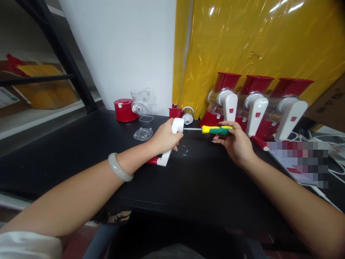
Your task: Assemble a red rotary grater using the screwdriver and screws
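My left hand [165, 138] is closed around a white crank handle [164, 158] with a red grip, holding it above the black table. In my right hand [238, 145] is a screwdriver [217, 130] with a yellow and green handle, pinched near its butt end. The shaft points left, and its tip goes to the round end of the crank handle; whether it touches a screw there is hidden. Several small screws [185, 151] lie on the table just below the shaft. A clear plastic cover [143, 133] lies flat to the left of my left hand.
Behind stand a red base [125, 110], a clear plastic housing [144, 102], a red part [175, 112] and a metal grater drum [188, 114]. Three assembled red-and-white rotary graters [229, 104] line the back right. A tablet-like device [293, 167] and white cables [334, 154] lie at right.
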`<state>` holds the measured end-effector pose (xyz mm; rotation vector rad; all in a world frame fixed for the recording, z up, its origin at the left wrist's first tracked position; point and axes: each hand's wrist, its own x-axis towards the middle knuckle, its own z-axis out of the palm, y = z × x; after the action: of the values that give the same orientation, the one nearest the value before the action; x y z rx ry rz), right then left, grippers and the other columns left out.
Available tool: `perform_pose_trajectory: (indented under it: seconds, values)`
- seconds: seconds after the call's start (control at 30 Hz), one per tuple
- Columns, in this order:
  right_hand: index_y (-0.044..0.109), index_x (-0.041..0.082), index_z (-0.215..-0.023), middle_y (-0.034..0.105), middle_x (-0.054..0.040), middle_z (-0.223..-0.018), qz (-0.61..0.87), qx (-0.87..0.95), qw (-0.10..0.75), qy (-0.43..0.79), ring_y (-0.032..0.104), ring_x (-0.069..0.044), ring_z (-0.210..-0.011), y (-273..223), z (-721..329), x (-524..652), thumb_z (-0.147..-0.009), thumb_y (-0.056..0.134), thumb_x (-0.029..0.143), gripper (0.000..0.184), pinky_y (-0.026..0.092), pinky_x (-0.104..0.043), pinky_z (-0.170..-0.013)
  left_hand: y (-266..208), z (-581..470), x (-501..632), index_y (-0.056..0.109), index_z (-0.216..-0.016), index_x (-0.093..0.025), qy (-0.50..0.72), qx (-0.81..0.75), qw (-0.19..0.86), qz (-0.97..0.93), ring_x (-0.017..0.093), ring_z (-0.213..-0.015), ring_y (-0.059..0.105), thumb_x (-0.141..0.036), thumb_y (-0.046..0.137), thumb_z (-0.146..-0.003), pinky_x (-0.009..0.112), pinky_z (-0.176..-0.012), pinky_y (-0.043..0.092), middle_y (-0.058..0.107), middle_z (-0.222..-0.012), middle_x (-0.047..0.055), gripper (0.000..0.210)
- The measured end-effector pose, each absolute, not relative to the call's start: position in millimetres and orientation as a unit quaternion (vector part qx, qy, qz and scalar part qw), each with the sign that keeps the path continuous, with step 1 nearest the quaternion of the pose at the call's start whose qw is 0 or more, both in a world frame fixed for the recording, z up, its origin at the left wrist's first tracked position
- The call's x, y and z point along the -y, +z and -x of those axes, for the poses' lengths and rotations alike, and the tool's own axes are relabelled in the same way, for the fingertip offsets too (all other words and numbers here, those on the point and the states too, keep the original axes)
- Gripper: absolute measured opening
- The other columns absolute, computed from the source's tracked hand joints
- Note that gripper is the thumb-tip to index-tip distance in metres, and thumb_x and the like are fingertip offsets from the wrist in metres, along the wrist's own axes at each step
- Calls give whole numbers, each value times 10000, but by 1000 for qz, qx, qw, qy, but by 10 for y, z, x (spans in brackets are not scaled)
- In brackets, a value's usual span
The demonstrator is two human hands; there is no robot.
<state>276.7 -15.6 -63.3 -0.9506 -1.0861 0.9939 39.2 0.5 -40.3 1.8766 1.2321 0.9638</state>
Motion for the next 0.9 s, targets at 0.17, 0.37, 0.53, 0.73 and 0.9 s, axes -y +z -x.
perform_pose_trajectory:
  seconds: [0.17, 0.37, 0.53, 0.73, 0.9]
  values:
    - [504, 235, -989, 578, 36, -693, 431, 471, 642, 424, 589, -142, -563, -640, -2757, 137, -762, 443, 251, 235, 527, -344, -605, -392, -398, 8, 446, -949, -190, 369, -478, 347, -718, 172, -422, 604, -119, 540, -778, 253, -413, 484, 581, -593, -35, 207]
    - [502, 243, -1022, 589, 44, -666, 433, 482, 639, 414, 592, -136, -547, -681, -2779, 114, -823, 453, 270, 206, 530, -341, -612, -401, -396, -8, 451, -968, -186, 371, -477, 351, -715, 165, -425, 600, -118, 546, -777, 246, -420, 477, 587, -602, -29, 224]
    - [510, 255, -1023, 587, 44, -667, 419, 505, 637, 406, 592, -130, -565, -712, -2795, 123, -866, 490, 333, 176, 535, -337, -635, -389, -396, 0, 450, -977, -188, 374, -475, 352, -714, 166, -423, 596, -117, 539, -780, 250, -423, 482, 583, -594, -35, 228]
    - [515, 257, -1006, 556, 43, -680, 420, 510, 637, 397, 580, -120, -562, -713, -2791, 128, -855, 538, 397, 207, 540, -321, -606, -383, -392, 6, 455, -983, -187, 373, -475, 351, -715, 170, -431, 599, -122, 538, -778, 258, -430, 486, 586, -600, -29, 230]
    - [513, 260, -1003, 537, 61, -603, 425, 499, 637, 407, 563, -116, -497, -688, -2783, 135, -848, 562, 411, 221, 541, -310, -569, -382, -390, -1, 461, -983, -183, 374, -475, 347, -717, 166, -435, 598, -123, 538, -775, 256, -437, 486, 594, -605, -24, 230]
